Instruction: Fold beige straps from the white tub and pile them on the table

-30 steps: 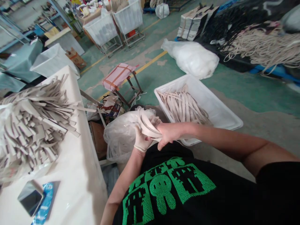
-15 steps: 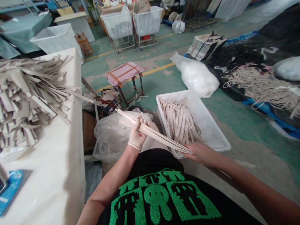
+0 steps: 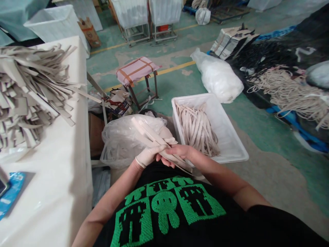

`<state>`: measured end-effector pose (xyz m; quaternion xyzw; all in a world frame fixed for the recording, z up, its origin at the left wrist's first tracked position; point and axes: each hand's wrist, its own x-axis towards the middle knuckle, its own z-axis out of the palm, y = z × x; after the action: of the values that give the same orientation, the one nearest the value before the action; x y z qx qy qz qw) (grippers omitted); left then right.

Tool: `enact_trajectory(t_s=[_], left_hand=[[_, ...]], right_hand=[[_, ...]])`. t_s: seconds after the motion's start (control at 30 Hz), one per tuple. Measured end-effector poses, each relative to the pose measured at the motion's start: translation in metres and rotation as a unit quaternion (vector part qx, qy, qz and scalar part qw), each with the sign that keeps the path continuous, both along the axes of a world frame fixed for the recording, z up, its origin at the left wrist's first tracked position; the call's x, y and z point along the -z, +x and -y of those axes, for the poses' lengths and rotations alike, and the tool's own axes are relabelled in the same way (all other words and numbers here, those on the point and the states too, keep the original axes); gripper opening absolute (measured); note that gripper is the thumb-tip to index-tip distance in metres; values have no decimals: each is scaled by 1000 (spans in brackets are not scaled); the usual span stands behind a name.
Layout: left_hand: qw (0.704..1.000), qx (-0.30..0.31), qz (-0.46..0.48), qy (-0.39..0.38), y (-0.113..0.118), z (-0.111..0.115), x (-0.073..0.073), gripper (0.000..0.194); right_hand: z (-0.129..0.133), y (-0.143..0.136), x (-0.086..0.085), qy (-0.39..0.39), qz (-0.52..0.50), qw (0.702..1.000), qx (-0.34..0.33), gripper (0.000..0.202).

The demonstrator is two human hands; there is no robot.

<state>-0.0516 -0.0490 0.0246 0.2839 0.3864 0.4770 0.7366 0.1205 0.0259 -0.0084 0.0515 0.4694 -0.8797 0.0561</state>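
Observation:
Several long beige strips [image 3: 145, 132] lie across both hands in front of my body. My left hand [image 3: 151, 154], in a pale glove with bare fingertips, is closed around them. Right beside it, my right hand [image 3: 178, 152] grips the same strips, its fingers partly hidden by them. The strips' near ends hang past my right hand over the black shirt. A white bin [image 3: 231, 144] holding a heap of similar strips [image 3: 197, 130] stands just beyond my right hand. Clear plastic bags [image 3: 118, 137] lie beyond my left hand.
On the left, a white table [image 3: 59, 164] carries a big pile of grey-beige strips [image 3: 28, 92] and a blue packet [image 3: 15, 192]. A pink-topped stool [image 3: 137, 70] stands ahead. A stuffed white bag [image 3: 221, 79] and a heap of beige cords [image 3: 290, 92] are on the right.
My right hand has moved left along the strips to meet my left hand. The left hand has turned and come slightly nearer my body. The view has tilted down slightly.

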Motion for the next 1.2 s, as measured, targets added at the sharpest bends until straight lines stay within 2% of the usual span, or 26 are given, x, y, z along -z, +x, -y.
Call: enact_trajectory(t_s=[0.1,0.2,0.33,0.4,0.5,0.6,0.7,0.9,0.97,1.0,1.1,1.13,1.2], left_hand=[[997,-45,-56,19,-18,7,7,33],[987,-107,-117,4,-33,16,17,43],[945,-210,-247,-35,-37,25,27,41],[933,-225,-279,-24,-34,26,30,36],[937,-222,-267,-16,-30,21,31,35],[941,-210,-263,-26,-28,17,30,37],[937,-188,-292,-35,-27,17,27,38],[907,-142,-395,-22,-32,23,29,37],[894,-130,-428,-13,-37,27,32,35],[891,-128,-435,-11,-40,28,34,34],[891,-138,-432,-15,-50,33,39,34],[892,-137,-431,-18,-52,34,41,35],[894,-129,-429,-23,-53,34,43,35]], right_hand=[[4,-24,-2,13,26,997,68,63],[13,-28,-3,85,103,978,160,62],[24,-24,1,209,159,934,240,60],[28,-23,0,271,183,911,253,58],[34,-25,-5,349,212,879,248,57],[36,-26,-11,380,227,864,238,51],[35,-24,-9,348,217,878,247,48],[24,-18,5,195,231,917,261,40],[19,-12,9,145,229,916,297,37],[16,-6,12,112,220,909,336,37],[4,17,15,-8,160,874,458,40],[1,24,14,-40,138,870,472,42],[-4,35,12,-70,115,889,438,46]])
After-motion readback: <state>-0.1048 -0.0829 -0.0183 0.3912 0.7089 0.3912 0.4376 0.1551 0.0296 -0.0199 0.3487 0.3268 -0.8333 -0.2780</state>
